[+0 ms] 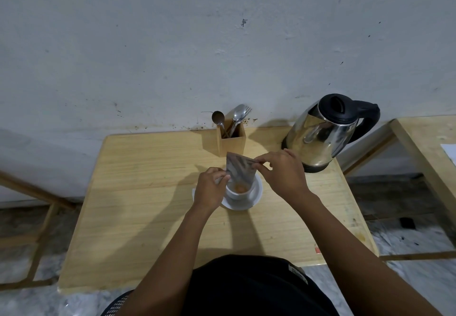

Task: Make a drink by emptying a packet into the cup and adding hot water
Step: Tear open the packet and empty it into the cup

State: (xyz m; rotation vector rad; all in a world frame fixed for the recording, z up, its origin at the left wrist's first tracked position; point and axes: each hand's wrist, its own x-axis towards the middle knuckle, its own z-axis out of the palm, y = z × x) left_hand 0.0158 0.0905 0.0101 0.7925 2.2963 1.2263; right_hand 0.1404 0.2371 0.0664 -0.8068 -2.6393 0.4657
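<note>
Wooden table (148,192) against scuffed white wall (172,44), kettle (323,130) at back, both hands' fingers (259,161) pinching packet (240,170) over cup (238,191).

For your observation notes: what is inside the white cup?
Orange-brown powder lies in the cup. The packet and left hand cover part of the inside.

A plain home tea corner: wooden table (148,192), steel kettle (318,135), cutlery holder (232,143) (scuffed wall (172,44) behind).

left grip (211,187) pinched, right grip (283,170) pinched
</note>
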